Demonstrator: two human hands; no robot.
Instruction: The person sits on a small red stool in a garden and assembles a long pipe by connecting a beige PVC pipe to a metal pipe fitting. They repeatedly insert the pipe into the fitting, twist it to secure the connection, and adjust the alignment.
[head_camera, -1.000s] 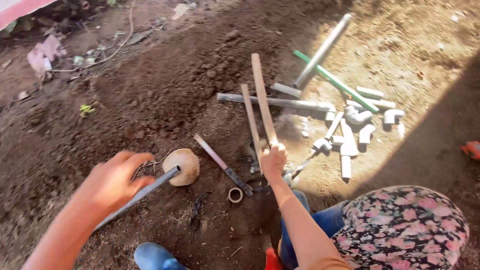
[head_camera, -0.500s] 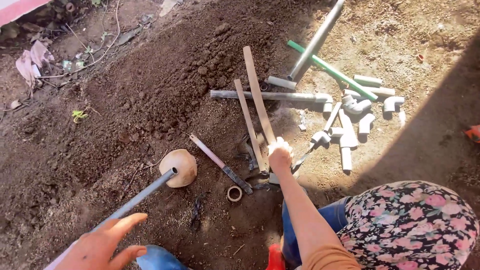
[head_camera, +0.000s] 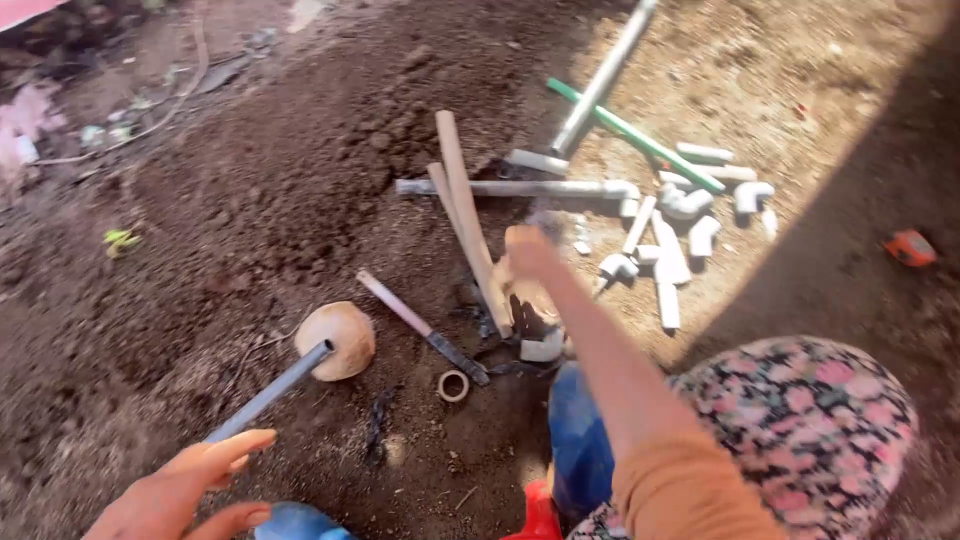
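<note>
Dark loose soil surrounds us; our left hand (head_camera: 185, 490) has slid back off the grey pipe (head_camera: 270, 392), fingers now spread wide and empty just beside its near end. Our right hand (head_camera: 528, 250) has lifted from the wooden sticks (head_camera: 465, 220), and we cannot tell its fingers' state through the blur.

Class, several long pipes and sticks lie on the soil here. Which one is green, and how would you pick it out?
The thin green pipe, lying slantwise near the white pipe fittings. It crosses the long grey pipe; the others are grey, white or wooden.

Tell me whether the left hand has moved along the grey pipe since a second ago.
Yes. The left hand has slid back down the grey pipe, away from the round shell toward the wearer.
</note>
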